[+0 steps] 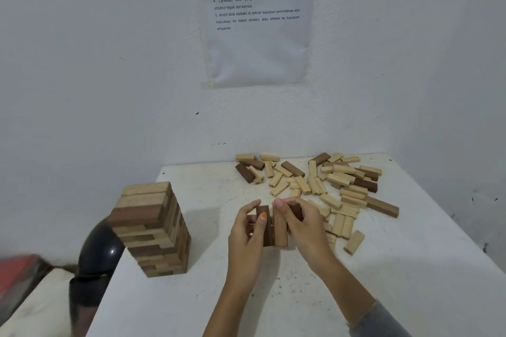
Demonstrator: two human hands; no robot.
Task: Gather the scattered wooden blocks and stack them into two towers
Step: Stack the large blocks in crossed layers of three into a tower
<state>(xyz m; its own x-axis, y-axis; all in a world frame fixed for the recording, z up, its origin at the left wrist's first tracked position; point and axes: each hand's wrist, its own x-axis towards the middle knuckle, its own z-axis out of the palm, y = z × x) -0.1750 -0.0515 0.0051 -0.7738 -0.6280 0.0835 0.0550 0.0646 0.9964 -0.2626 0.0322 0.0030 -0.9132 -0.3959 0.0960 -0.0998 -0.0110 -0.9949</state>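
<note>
Broadly, a pale wall (pixel 95 63) fills the upper half of the view, with a printed sheet (pixel 260 49) fixed to it above the far edge of a white, speckled bench (pixel 410 282). At the near left corner of the bench stands a tower (pixel 156 230) of light and dark blocks, many layers high and upright, with three blocks across its top. A rounded black object (pixel 98 249) sits just beside it, off the bench edge. A pile (pixel 342 186) of loose blocks, mostly pale with a few dark ones, lies spread over the far right of the bench, well apart from the tower. In front of the pile, near the middle, both hands clasp a bundle (pixel 280 230) of a few blocks held on end, dark and tan side by side. The left hand (pixel 246 238) curls round it from the left, its thumb pressed on a dark block. The right hand (pixel 306 224) curls round it from the right, fingertips over the top. Whether the bundle touches the bench cannot be told.
</note>
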